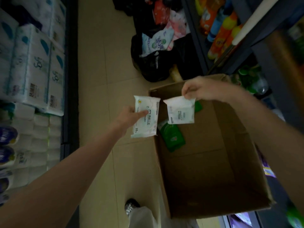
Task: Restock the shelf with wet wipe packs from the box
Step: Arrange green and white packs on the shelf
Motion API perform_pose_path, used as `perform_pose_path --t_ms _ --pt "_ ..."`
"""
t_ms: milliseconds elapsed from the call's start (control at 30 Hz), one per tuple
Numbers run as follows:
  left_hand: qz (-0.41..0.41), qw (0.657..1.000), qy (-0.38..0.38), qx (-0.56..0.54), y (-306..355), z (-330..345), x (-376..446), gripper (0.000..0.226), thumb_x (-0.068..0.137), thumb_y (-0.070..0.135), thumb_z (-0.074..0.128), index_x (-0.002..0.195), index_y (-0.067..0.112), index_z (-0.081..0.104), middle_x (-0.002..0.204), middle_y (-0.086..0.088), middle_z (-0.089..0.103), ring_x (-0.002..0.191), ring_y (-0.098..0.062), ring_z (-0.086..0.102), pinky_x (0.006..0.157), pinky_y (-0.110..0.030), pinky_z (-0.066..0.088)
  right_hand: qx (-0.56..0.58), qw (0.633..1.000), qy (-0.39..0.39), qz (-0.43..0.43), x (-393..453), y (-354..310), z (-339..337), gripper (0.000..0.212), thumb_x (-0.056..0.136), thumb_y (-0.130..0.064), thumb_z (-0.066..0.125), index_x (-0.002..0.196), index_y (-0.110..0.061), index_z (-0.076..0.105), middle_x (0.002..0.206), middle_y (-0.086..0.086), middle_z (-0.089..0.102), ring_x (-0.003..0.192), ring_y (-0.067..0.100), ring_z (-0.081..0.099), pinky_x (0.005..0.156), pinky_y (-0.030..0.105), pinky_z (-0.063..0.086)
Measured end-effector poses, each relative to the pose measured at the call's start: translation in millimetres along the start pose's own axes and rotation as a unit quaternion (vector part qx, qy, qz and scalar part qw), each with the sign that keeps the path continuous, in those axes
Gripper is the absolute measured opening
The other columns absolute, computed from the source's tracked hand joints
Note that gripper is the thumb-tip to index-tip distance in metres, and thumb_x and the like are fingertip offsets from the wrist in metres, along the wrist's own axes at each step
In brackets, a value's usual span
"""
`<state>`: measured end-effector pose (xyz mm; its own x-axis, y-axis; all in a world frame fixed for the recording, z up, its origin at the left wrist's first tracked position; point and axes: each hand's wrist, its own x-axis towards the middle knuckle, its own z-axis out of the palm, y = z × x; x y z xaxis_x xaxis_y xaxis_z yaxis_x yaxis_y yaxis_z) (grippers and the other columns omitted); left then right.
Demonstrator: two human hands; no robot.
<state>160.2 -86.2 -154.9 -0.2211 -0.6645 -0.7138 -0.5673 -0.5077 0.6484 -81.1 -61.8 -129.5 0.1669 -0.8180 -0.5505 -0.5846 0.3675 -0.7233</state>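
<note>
I have a white pack (145, 116) in my left hand (130, 116), fingers clamped across its face, held just outside the box (213, 186) over the floor (102, 79), likely bound for the shelf (32, 71) on my left. My right hand (202, 91) pinches a second white pack (181, 111) by its top edge above the box, so it hangs free. Green packs (171, 137) lie inside, waiting.

Matt brown cardboard box (213, 170), glossy white plastic wipe packs (145, 117), smooth beige floor tiles (105, 63).
</note>
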Motion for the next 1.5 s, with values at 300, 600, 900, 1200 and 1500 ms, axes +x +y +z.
perform_pose_path --t_ms 300,600,900,1200,1500 --pt "-0.045 0.975 -0.133 -0.171 -1 12 1 0.033 0.094 0.039 0.043 0.113 0.018 0.059 0.107 -0.004 0.068 0.095 -0.02 0.064 0.08 -0.036 0.05 0.091 0.994 0.047 -0.028 14 -25 22 0.024 0.094 -0.004 0.048 0.076 -0.02 0.053 0.091 0.008 0.06 0.087 0.018 0.061 0.066 0.024 0.055" --pt "-0.023 0.952 -0.185 -0.241 10 16 0 0.052 0.078 0.047 0.052 0.119 0.015 0.056 0.101 -0.001 0.071 0.084 -0.014 0.071 0.066 -0.027 0.058 0.098 0.973 0.209 -0.015 25 -25 23 0.026 0.091 -0.005 0.05 0.073 -0.023 0.052 0.088 0.003 0.059 0.098 0.026 0.061 0.083 0.042 0.055" --pt "-0.016 0.888 -0.072 -0.453 31 12 13 0.017 0.094 0.021 0.045 0.103 0.014 0.058 0.091 0.0 0.066 0.078 -0.013 0.064 0.053 -0.022 0.055 0.443 0.802 0.4 0.021 5 -32 6 0.032 0.09 0.01 0.043 0.104 -0.019 0.04 0.099 0.003 0.046 0.091 0.019 0.059 0.056 0.022 0.057" --pt "-0.008 0.827 -0.093 -0.554 37 38 12 0.041 0.092 0.032 0.042 0.128 0.013 0.046 0.114 -0.011 0.06 0.101 -0.028 0.06 0.082 -0.044 0.051 0.22 0.888 0.395 -0.083 8 -25 82 0.019 0.095 -0.005 0.042 0.098 -0.022 0.047 0.108 -0.001 0.05 0.095 0.017 0.063 0.058 0.034 0.059" --pt "0.067 0.948 -0.005 -0.312 20 11 45 0.008 0.087 0.016 0.06 0.095 0.017 0.059 0.092 -0.001 0.07 0.079 -0.014 0.068 0.063 -0.029 0.055 0.308 0.914 0.261 0.034 26 51 86 0.009 0.094 -0.014 0.051 0.09 -0.007 0.057 0.079 0.008 0.059 0.067 0.019 0.063 0.059 0.021 0.055"
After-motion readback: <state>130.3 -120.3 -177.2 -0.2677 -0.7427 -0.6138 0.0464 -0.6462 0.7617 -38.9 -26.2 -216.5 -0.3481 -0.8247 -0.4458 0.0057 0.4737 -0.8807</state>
